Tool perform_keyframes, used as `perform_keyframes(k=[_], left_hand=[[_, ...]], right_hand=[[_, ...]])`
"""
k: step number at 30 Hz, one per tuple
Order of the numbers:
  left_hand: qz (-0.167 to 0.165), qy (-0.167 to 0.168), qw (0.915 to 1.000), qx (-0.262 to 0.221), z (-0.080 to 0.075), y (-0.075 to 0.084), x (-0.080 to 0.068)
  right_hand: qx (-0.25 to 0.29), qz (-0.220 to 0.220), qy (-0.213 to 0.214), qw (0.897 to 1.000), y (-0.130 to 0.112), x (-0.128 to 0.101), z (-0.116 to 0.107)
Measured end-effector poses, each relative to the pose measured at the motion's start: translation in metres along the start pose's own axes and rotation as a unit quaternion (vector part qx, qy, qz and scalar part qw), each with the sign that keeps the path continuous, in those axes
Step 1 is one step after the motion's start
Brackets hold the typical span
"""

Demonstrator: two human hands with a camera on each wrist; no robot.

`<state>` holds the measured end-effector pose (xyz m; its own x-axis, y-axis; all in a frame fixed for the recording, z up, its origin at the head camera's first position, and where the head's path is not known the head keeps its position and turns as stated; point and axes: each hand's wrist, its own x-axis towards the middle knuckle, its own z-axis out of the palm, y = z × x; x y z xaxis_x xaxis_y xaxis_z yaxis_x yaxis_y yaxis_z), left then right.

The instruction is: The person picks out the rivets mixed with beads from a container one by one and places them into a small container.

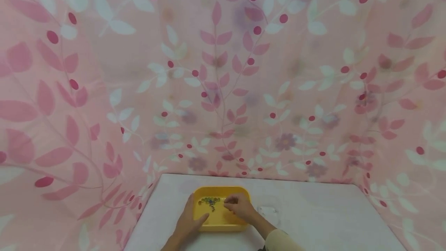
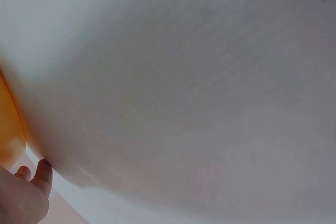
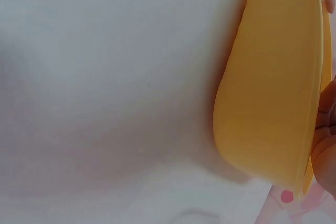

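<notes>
A yellow tray (image 1: 221,227) stands on the white table, and several small glass marbles (image 1: 210,200) lie in its back left part, in a row with a short line running toward the front. My left hand (image 1: 188,220) holds the tray's left side, fingers along the outer wall and thumb reaching over the rim. In the left wrist view, fingertips of the left hand (image 2: 31,192) show low beside the orange-looking tray wall (image 2: 9,124). My right hand (image 1: 240,206) is over the tray's right half, fingers bent and tips close together; whether something small is between them is unclear.
A clear plastic container (image 1: 268,210) with something white in it stands on the table (image 1: 320,216), right of the tray. Pink leaf-patterned curtains (image 1: 223,88) hang behind the table and on both sides.
</notes>
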<state>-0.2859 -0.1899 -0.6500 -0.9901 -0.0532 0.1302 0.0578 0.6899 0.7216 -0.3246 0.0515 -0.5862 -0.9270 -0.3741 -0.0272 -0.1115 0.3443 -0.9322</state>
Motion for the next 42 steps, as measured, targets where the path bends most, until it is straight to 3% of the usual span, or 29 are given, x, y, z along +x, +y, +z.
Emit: perform_keyframes(k=[15, 30, 42], left_hand=[[-0.013, -0.012, 0.9998, 0.002, 0.004, -0.002, -0.001], [0.018, -0.002, 0.9996, 0.021, 0.002, -0.003, -0.004], [0.013, -0.009, 0.9994, 0.03, 0.0, -0.001, 0.0]], right_hand=[[-0.03, -0.023, 0.016, 0.999, 0.002, -0.002, -0.037], [-0.059, -0.005, 0.04, 0.997, 0.003, -0.015, -0.07], [-0.058, 0.015, 0.083, 0.995, 0.017, -0.022, -0.107]])
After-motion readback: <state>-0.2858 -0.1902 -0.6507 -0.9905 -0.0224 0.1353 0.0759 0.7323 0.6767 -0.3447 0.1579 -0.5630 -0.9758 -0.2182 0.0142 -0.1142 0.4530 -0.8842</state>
